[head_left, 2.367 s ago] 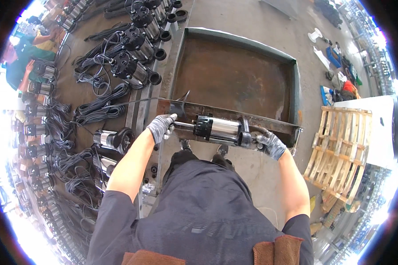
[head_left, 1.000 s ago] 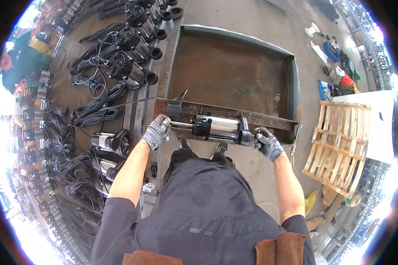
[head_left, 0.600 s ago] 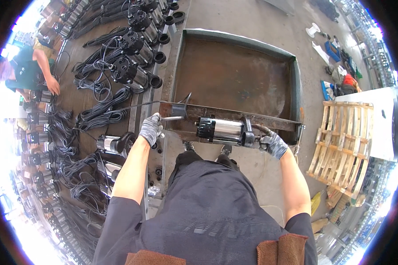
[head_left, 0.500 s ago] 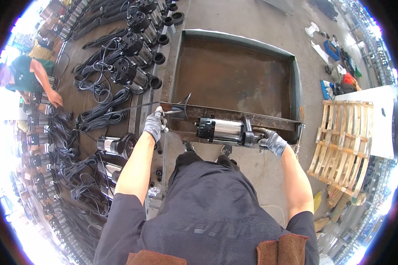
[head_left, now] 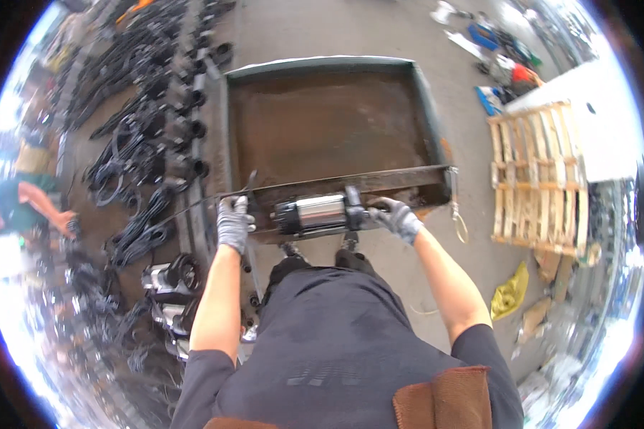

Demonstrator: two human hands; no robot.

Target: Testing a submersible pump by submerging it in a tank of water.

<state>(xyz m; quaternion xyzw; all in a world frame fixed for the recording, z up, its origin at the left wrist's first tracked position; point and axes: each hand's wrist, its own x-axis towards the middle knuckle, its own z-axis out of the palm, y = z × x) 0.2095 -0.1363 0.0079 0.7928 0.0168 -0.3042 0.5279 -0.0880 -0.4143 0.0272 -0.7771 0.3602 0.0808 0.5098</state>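
Observation:
A submersible pump (head_left: 320,213) with a bright steel body and black ends lies sideways along the near side of a shallow metal tank (head_left: 322,63) of brown water. My right hand (head_left: 399,219), in a grey glove, grips the pump's right end, where a pipe-like fitting sticks out. At the tank's near left corner my gloved left hand (head_left: 232,222) has its fingers closed on a black cable (head_left: 193,205). The cable runs off to the left; its loose end shows above that hand, partly blurred.
Many pumps (head_left: 170,276) and coiled black cables (head_left: 142,227) crowd the bench on my left. A person (head_left: 32,207) in dark green works beyond them. Right of the tank lie a wooden pallet (head_left: 535,179), a yellow bag (head_left: 509,292) and a hanging cord loop (head_left: 461,227).
The view has swung, so tank, pump and both hands sit further left in the picture. The pump stays in my right hand at the tank's near side; my left hand remains on the cable.

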